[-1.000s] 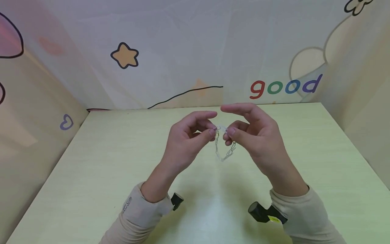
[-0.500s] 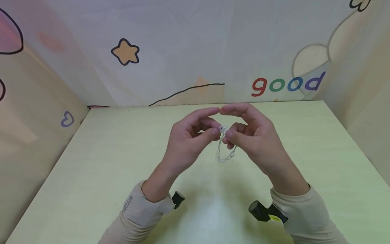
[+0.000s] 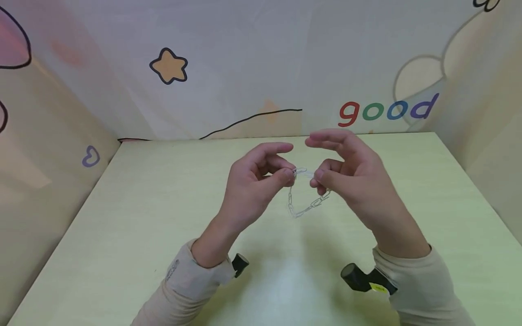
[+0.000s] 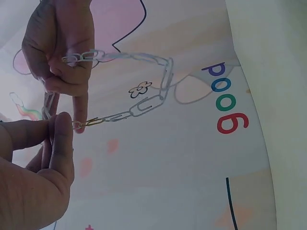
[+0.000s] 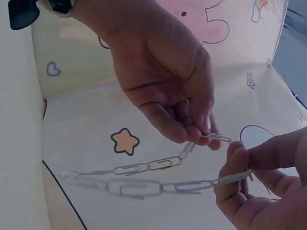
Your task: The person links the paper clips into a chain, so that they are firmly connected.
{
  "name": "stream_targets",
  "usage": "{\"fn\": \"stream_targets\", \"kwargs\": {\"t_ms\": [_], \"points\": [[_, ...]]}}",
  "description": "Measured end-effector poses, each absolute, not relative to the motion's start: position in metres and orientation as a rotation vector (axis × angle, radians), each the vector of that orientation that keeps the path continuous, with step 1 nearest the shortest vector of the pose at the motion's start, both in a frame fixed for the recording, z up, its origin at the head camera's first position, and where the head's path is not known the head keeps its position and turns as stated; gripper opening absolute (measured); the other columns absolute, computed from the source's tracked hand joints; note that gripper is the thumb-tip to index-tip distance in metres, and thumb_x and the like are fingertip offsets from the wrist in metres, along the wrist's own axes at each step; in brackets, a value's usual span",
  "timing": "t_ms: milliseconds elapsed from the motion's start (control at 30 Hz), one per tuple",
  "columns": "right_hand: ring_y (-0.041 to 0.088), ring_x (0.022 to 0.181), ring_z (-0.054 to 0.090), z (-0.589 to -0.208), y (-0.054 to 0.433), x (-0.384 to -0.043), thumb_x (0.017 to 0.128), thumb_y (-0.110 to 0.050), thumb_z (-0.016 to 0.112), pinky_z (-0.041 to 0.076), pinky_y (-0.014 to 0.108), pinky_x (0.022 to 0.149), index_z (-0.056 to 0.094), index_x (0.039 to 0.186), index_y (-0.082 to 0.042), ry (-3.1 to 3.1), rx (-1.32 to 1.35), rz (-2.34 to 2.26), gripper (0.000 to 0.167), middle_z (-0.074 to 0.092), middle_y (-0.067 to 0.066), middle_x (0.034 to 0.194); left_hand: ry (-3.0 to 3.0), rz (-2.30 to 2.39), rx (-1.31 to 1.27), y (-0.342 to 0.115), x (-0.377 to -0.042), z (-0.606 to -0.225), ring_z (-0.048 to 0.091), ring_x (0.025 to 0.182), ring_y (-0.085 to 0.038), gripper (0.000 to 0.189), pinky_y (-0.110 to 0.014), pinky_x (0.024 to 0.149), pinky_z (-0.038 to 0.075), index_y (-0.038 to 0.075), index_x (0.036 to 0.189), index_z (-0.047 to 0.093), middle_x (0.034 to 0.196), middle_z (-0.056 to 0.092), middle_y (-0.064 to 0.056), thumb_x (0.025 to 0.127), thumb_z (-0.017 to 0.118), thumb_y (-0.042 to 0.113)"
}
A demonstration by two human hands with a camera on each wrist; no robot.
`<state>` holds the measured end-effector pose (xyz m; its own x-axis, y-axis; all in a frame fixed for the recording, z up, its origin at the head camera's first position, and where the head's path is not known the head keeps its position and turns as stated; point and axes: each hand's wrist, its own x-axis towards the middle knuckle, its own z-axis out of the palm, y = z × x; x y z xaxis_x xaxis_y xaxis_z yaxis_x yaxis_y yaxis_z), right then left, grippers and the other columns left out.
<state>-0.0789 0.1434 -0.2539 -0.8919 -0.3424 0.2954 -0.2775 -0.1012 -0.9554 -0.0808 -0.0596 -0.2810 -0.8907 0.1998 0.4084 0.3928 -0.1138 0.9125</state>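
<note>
A chain of linked silver paper clips hangs in a loop between the two hands, raised over the table. My left hand pinches one part of it between thumb and forefinger, while my right hand pinches another part a short way to the right. One clip spans the small gap between the fingertips in the head view. Seen from the right wrist, the paper clip chain droops in two strands, and a few clips look gold-tinted. In the left wrist view the right hand appears above the left hand.
A pale, light green table lies under the hands. Printed cloth walls with a star and the word "good" stand at the back and sides. A black wrist camera sticks out from the right sleeve, another from the left.
The hands came close together half a second ago. Now my right hand has drawn off to the right and slightly up, widening the hanging loop. My left hand has barely moved.
</note>
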Motion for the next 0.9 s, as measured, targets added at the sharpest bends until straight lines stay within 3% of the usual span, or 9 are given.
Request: {"fn": "stream_targets", "kwargs": {"t_ms": [300,467,600,700,767,900], "points": [[0.025,0.073,0.061,-0.251,0.156,-0.082,0.094,0.015,0.054,0.055,0.031,0.067,0.060,0.130,-0.003,2.042,-0.764,-2.248,0.041,0.051,0.021,0.134,-2.161,-2.226,-0.674,-0.061,-0.084,-0.280,0.067,0.079,-0.028,0.027,-0.044,0.081,0.058,-0.001,0.120,0.067,0.095,0.066,-0.016,0.094,0.062,-0.003],[0.027,0.074,0.060,-0.258,0.155,-0.089,0.096,0.013,0.054,0.054,0.031,0.067,0.062,0.122,-0.001,2.068,-0.759,-2.146,0.031,0.056,0.018,0.124,-2.320,-2.346,-0.729,-0.067,-0.090,-0.284,0.057,0.071,-0.023,0.027,-0.039,0.074,0.058,0.001,0.123,0.066,0.095,0.060,-0.018,0.097,0.058,0.002],[0.026,0.071,0.057,-0.263,0.155,-0.094,0.097,0.009,0.054,0.051,0.031,0.063,0.063,0.119,0.000,2.105,-0.769,-2.028,0.025,0.059,0.017,0.116,-2.404,-2.413,-0.805,-0.071,-0.096,-0.287,0.041,0.062,-0.020,0.032,-0.032,0.058,0.047,0.006,0.127,0.064,0.089,0.054,-0.009,0.096,0.053,0.008],[0.025,0.067,0.055,-0.264,0.157,-0.097,0.098,0.006,0.055,0.049,0.030,0.059,0.062,0.118,0.001,2.154,-0.772,-1.936,0.022,0.060,0.017,0.112,-2.426,-2.445,-0.817,-0.074,-0.099,-0.289,0.035,0.062,-0.019,0.033,-0.031,0.053,0.037,0.009,0.124,0.065,0.083,0.048,-0.006,0.095,0.052,0.014],[0.026,0.066,0.053,-0.264,0.159,-0.098,0.099,0.003,0.056,0.048,0.030,0.057,0.062,0.118,-0.001,2.186,-0.775,-1.862,0.021,0.061,0.017,0.110,-2.414,-2.463,-0.817,-0.076,-0.101,-0.290,0.038,0.065,-0.019,0.030,-0.031,0.054,0.035,0.008,0.122,0.066,0.080,0.045,-0.006,0.095,0.053,0.016],[0.028,0.066,0.054,-0.264,0.163,-0.100,0.100,-0.008,0.060,0.048,0.032,0.060,0.061,0.125,-0.008,2.276,-0.755,-1.623,0.024,0.062,0.013,0.112,-2.326,-2.490,-0.796,-0.079,-0.105,-0.293,0.046,0.075,-0.021,0.025,-0.033,0.065,0.045,0.004,0.115,0.068,0.078,0.047,-0.005,0.096,0.055,0.013]]}}
